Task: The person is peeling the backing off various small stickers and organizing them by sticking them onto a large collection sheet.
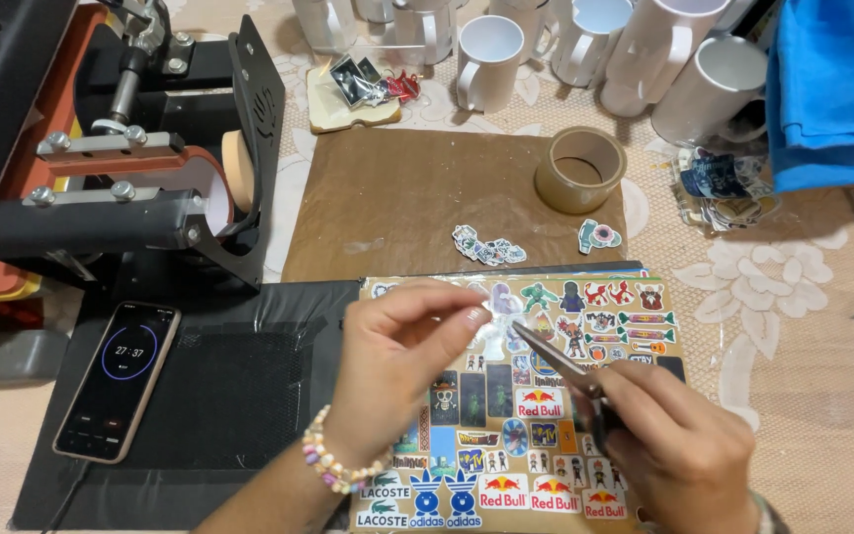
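Your left hand [402, 361] pinches a small cut-out sticker [489, 331] between thumb and forefinger, just above the sticker sheet [546, 415]. Your right hand [679, 445] has its fingers closed around metal tweezers [555, 358], tips touching the sticker's edge. The sheet lies on the table, partly over a black mat [219, 396]. Loose stickers [488, 247] sit on brown paper [417, 198] beyond; a tape roll [580, 170] and white mugs [491, 61] are farther back. Phone [119, 381] and mug press [140, 168] at left.
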